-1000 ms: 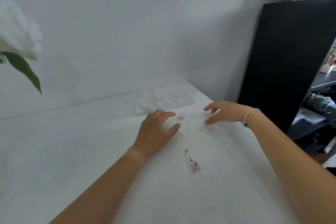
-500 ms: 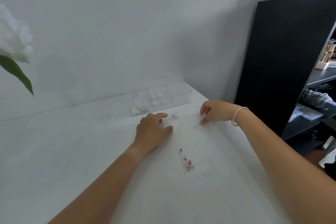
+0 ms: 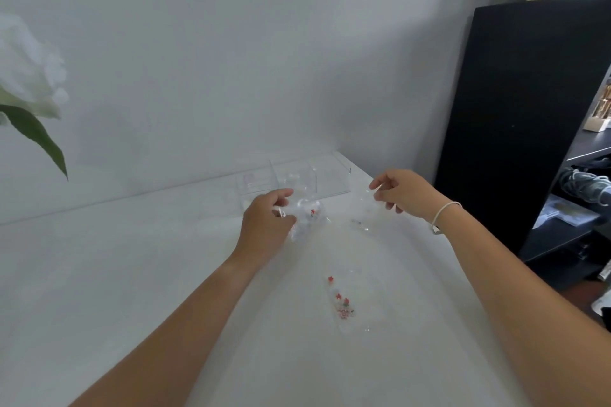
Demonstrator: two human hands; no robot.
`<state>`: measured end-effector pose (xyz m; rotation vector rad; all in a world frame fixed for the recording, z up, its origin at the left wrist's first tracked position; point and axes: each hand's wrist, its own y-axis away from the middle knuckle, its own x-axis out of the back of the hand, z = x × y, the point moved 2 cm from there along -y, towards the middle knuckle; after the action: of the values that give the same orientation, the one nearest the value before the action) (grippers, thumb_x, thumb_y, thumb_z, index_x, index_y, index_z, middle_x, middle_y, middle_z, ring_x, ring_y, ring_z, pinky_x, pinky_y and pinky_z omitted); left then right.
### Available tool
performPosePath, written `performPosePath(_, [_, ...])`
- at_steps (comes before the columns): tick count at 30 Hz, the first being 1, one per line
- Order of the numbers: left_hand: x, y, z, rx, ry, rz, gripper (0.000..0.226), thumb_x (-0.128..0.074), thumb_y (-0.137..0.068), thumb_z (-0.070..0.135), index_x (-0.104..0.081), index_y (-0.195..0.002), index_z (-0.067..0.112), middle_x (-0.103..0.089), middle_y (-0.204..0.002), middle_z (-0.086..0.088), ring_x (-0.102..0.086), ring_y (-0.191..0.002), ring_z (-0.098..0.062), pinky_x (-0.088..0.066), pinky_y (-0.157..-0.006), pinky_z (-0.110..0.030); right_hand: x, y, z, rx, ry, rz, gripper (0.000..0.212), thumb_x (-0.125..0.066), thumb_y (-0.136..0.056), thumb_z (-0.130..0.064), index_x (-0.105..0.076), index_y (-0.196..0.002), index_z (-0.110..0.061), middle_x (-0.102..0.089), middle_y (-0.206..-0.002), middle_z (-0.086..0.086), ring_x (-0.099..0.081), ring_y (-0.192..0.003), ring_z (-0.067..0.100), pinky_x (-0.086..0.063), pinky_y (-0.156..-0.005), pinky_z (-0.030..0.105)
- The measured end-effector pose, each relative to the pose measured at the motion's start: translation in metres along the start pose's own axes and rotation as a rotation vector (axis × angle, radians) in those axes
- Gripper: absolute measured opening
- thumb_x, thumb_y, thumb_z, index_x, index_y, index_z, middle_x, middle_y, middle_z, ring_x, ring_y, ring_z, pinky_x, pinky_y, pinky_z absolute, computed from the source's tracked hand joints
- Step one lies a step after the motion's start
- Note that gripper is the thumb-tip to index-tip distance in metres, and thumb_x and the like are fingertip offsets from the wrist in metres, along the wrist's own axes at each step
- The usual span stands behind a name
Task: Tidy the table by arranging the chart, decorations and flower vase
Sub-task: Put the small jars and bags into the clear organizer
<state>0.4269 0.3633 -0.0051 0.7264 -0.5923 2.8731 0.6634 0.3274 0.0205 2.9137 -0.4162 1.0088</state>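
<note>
white flower (image 3: pixel 28 76) at nine o'clock. left hand (image 3: pixel 266 228) pinches one clear packet (image 3: pixel 309 216); right hand (image 3: pixel 401 193) pinches another (image 3: pixel 363 215). the divided clear box (image 3: pixel 294 180) sits just beyond, at twelve o'clock, nearer the left hand. a third packet (image 3: pixel 353 302) lies at six o'clock, long axis pointing away.
</note>
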Motion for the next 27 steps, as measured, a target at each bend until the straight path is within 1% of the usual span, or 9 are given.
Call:
performPosePath(5, [0.015,-0.024,0.024,-0.066,0.130,0.143,0.032,-0.067,-0.075,0.001,-0.065,-0.105,0.012,-0.059,-0.078,0.007,-0.053,-0.066,-0.004,-0.039,-0.059,0.001,0.009,0.000,-0.001,-0.006,-0.090,0.127,0.014,-0.054,-0.086,-0.005,-0.063,-0.094,-0.011,-0.054,-0.062,-0.003,-0.047,-0.044,0.005,-0.038,-0.044,0.016])
performPosePath(9, [0.016,-0.055,0.048,-0.149,0.102,0.186,0.022,-0.062,-0.075,-0.002,-0.069,-0.095,0.007,-0.065,-0.081,0.000,-0.055,-0.066,0.002,-0.040,-0.063,0.001,0.013,-0.001,-0.002,-0.013,-0.176,0.196,0.015,-0.055,-0.086,-0.008,-0.065,-0.097,-0.006,-0.051,-0.058,-0.001,-0.044,-0.044,0.009,-0.037,-0.047,0.020])
performPosePath(11, [0.012,-0.073,0.058,-0.174,0.073,0.158,0.021,-0.059,-0.078,0.000,-0.071,-0.093,0.009,-0.065,-0.081,-0.001,-0.056,-0.067,-0.001,-0.040,-0.061,0.000,0.014,-0.002,-0.004,-0.004,-0.218,0.221,0.016,-0.056,-0.086,-0.009,-0.065,-0.098,-0.004,-0.050,-0.058,-0.002,-0.042,-0.047,0.012,-0.036,-0.047,0.021])
performPosePath(14, [0.001,-0.100,0.067,-0.201,0.000,0.100,0.022,-0.054,-0.082,0.003,-0.071,-0.095,0.008,-0.064,-0.083,-0.005,-0.056,-0.073,-0.012,-0.039,-0.062,-0.006,0.014,-0.003,-0.003,0.010,-0.239,0.249,0.014,-0.057,-0.085,-0.010,-0.066,-0.096,-0.006,-0.050,-0.060,-0.004,-0.042,-0.049,0.013,-0.037,-0.041,0.014])
performPosePath(17, [-0.012,-0.120,0.070,-0.237,-0.109,0.031,0.026,-0.048,-0.087,0.005,-0.069,-0.102,0.008,-0.066,-0.094,-0.003,-0.056,-0.085,-0.011,-0.037,-0.066,-0.003,0.013,-0.005,-0.001,0.030,-0.256,0.264,0.013,-0.056,-0.085,-0.010,-0.067,-0.094,-0.007,-0.053,-0.064,-0.004,-0.043,-0.052,0.014,-0.040,-0.053,0.020])
performPosePath(20, [-0.023,-0.134,0.067,-0.242,-0.170,-0.025,0.030,-0.042,-0.088,0.004,-0.065,-0.108,0.007,-0.067,-0.108,-0.010,-0.057,-0.098,-0.016,-0.035,-0.073,-0.008,0.011,-0.007,0.002,0.030,-0.265,0.259,0.015,-0.054,-0.086,-0.007,-0.067,-0.093,-0.010,-0.054,-0.067,-0.004,-0.044,-0.053,0.014,-0.039,-0.053,0.018])
performPosePath(24, [-0.034,-0.146,0.060,-0.202,-0.194,-0.080,0.035,-0.034,-0.087,-0.002,-0.063,-0.107,0.005,-0.066,-0.109,-0.016,-0.057,-0.095,-0.020,-0.040,-0.064,-0.018,0.010,-0.009,0.002,0.034,-0.266,0.257,0.015,-0.054,-0.085,-0.006,-0.066,-0.091,-0.013,-0.054,-0.067,-0.004,-0.044,-0.054,0.011,-0.038,-0.046,0.011])
performPosePath(26, [-0.039,-0.149,0.055,-0.182,-0.199,-0.120,0.036,-0.034,-0.086,-0.003,-0.063,-0.106,0.005,-0.065,-0.110,-0.016,-0.055,-0.089,-0.019,-0.039,-0.056,-0.016,0.009,-0.009,0.002,0.046,-0.272,0.257,0.015,-0.054,-0.085,-0.006,-0.067,-0.091,-0.012,-0.054,-0.067,-0.004,-0.044,-0.055,0.011,-0.038,-0.049,0.014])
performPosePath(27, [-0.042,-0.150,0.053,-0.174,-0.204,-0.141,0.036,-0.034,-0.087,-0.003,-0.063,-0.107,0.005,-0.065,-0.111,-0.016,-0.056,-0.090,-0.020,-0.040,-0.059,-0.017,0.008,-0.010,0.002,0.051,-0.266,0.256,0.015,-0.054,-0.085,-0.006,-0.067,-0.091,-0.012,-0.054,-0.067,-0.005,-0.044,-0.055,0.011,-0.038,-0.051,0.016])
